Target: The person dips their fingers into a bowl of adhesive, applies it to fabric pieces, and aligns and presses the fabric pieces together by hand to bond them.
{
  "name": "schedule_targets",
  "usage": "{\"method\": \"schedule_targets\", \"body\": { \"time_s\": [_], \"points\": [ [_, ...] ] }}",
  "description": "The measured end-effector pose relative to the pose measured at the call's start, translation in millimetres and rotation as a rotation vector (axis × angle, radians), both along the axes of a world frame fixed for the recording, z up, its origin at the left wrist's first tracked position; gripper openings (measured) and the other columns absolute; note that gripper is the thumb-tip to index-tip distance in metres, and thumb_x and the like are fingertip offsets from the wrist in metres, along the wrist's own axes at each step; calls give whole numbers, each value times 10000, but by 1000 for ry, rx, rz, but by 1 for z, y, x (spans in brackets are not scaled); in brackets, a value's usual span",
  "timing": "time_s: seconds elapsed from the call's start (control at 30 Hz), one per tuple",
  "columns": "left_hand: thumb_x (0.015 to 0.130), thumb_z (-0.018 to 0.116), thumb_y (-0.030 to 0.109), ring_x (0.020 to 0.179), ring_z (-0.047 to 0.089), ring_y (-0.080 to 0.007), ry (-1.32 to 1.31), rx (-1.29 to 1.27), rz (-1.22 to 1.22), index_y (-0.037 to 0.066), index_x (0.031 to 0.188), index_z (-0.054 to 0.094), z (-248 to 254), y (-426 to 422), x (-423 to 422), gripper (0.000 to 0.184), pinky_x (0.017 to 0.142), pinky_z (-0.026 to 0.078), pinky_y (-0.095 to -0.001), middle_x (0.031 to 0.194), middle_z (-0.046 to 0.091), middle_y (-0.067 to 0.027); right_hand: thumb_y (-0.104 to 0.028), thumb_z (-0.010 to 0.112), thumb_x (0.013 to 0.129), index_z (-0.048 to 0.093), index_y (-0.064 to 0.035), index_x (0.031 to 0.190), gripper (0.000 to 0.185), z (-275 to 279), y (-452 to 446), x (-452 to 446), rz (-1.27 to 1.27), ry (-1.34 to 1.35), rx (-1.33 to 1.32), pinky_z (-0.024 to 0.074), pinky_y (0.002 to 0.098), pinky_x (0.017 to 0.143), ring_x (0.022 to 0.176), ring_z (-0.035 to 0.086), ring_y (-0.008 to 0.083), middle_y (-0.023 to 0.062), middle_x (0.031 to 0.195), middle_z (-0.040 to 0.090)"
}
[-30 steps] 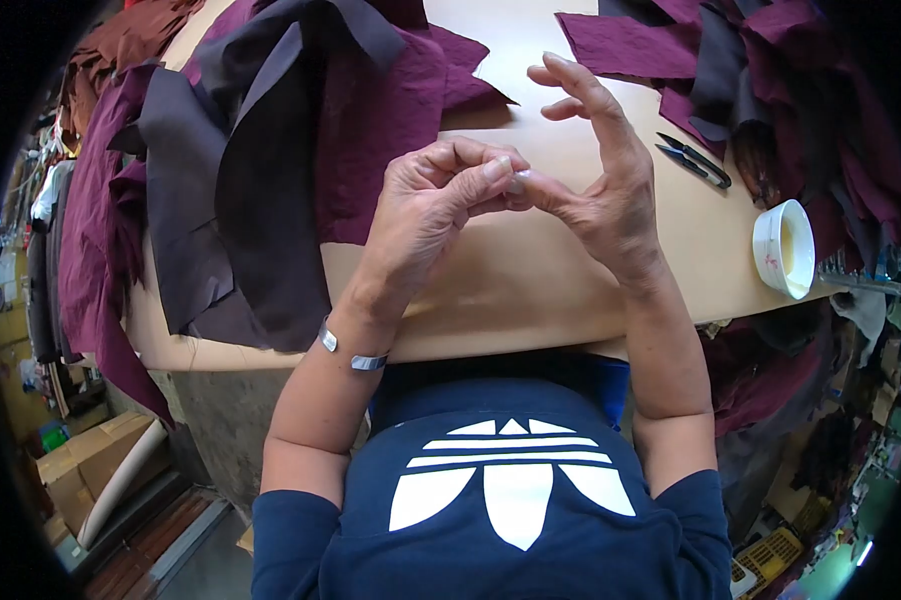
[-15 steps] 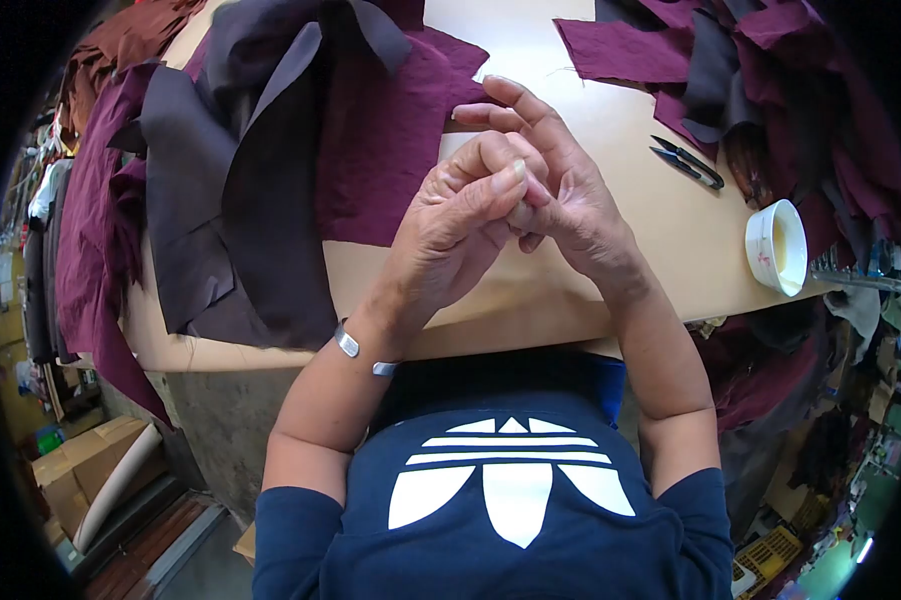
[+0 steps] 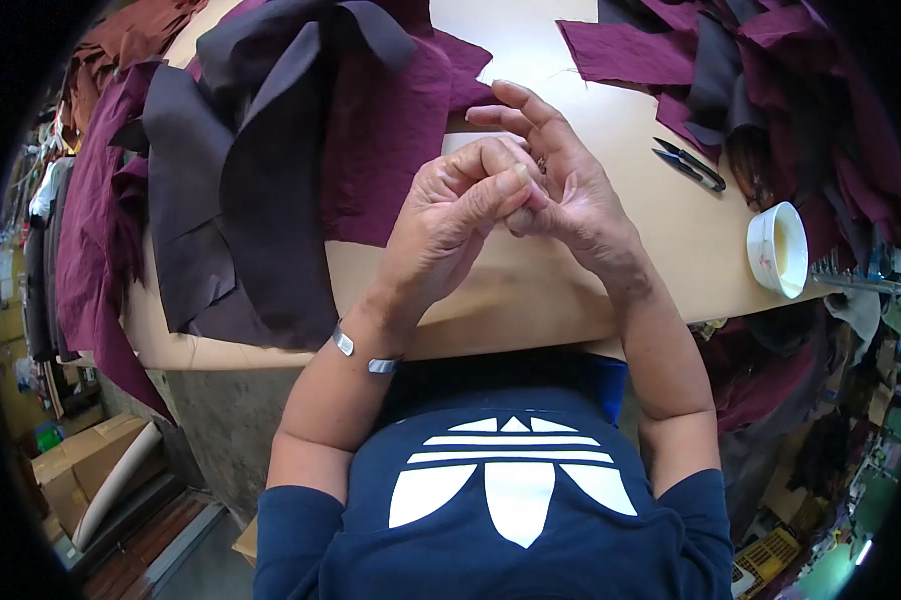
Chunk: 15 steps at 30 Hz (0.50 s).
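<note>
My left hand point(image 3: 450, 215) is curled closed, its thumb pressed against the bent index finger. Its fingertips meet those of my right hand point(image 3: 588, 205) above the front of the table. On the right hand, the thumb side is pinched in against the left fingers, while a couple of other fingers reach up and outward. Whatever lies between the fingertips, if anything, is hidden or too small to see. Behind the hands lies a maroon cloth point(image 3: 385, 150), with a dark grey cloth point(image 3: 275, 190) folded over it. A silver open bracelet point(image 3: 382, 366) circles my left wrist.
Black thread snips point(image 3: 690, 165) lie on the tabletop point(image 3: 570, 320) to the right. A white bowl point(image 3: 763, 250) with yellowish contents sits near the right edge. Maroon and dark cloth pieces point(image 3: 790, 90) are heaped behind it. A cardboard box point(image 3: 90, 460) stands on the floor at left.
The hands stay joined at the fingertips and have shifted only slightly. The right hand's raised fingers sit a little further right, and the left wrist has turned slightly.
</note>
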<state>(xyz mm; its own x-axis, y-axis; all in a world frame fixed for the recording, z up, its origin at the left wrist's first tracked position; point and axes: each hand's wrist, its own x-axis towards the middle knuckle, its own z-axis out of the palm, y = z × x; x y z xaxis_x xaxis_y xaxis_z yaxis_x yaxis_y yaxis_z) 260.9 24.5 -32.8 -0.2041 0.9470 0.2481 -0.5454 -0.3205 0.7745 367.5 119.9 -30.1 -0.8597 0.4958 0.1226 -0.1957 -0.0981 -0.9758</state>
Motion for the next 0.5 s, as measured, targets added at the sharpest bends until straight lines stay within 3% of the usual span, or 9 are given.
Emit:
{"method": "schedule_targets", "body": {
  "time_s": [0.07, 0.17, 0.27, 0.37, 0.43, 0.5],
  "points": [
    [889, 578, 212, 695, 490, -73, 92, -31, 89, 37, 780, 553, 1, -2, 0, 207, 659, 432, -235, 780, 530, -7, -399, 785, 629, 286, -80, 1380, 956, 1, 3, 2, 0, -24, 7, 432, 295, 866, 1010, 495, 170, 111, 1257, 443],
    [903, 553, 218, 651, 437, -37, 455, 29, 353, 44, 796, 557, 4, -1, 3, 204, 566, 351, -161, 788, 470, 8, -357, 794, 627, 293, -78, 1377, 944, 1, 6, 4, -25, -36, 40, 397, 313, 907, 1008, 487, 162, 108, 1257, 443],
    [910, 542, 208, 646, 431, -29, 501, -51, 407, 47, 821, 531, 2, -3, 3, 184, 552, 337, -147, 766, 455, 16, -320, 795, 627, 296, -66, 1374, 933, 3, 4, 4, -57, -52, 89, 370, 318, 931, 997, 487, 156, 107, 1252, 450],
    [920, 522, 240, 612, 408, -34, 406, -122, 346, 56, 835, 502, 2, -5, 6, 204, 552, 347, -167, 746, 438, 14, -325, 785, 633, 294, -52, 1371, 928, 2, 6, 4, -65, -32, 142, 358, 312, 942, 986, 494, 158, 111, 1243, 459],
    [927, 505, 276, 581, 391, -43, 159, -111, 296, 61, 798, 491, 2, -4, 6, 251, 554, 376, -195, 703, 429, 22, -369, 772, 645, 289, -41, 1370, 931, 2, 9, 5, -52, -1, 132, 355, 307, 943, 987, 500, 163, 117, 1243, 464],
    [943, 456, 333, 530, 348, -59, -9, -75, 271, 74, 775, 473, 4, -2, 3, 309, 537, 376, -218, 665, 403, 26, -350, 735, 708, 324, -65, 1351, 814, 0, 14, 8, 16, 97, -13, 390, 296, 911, 982, 513, 166, 107, 1213, 495]
  ]
}}
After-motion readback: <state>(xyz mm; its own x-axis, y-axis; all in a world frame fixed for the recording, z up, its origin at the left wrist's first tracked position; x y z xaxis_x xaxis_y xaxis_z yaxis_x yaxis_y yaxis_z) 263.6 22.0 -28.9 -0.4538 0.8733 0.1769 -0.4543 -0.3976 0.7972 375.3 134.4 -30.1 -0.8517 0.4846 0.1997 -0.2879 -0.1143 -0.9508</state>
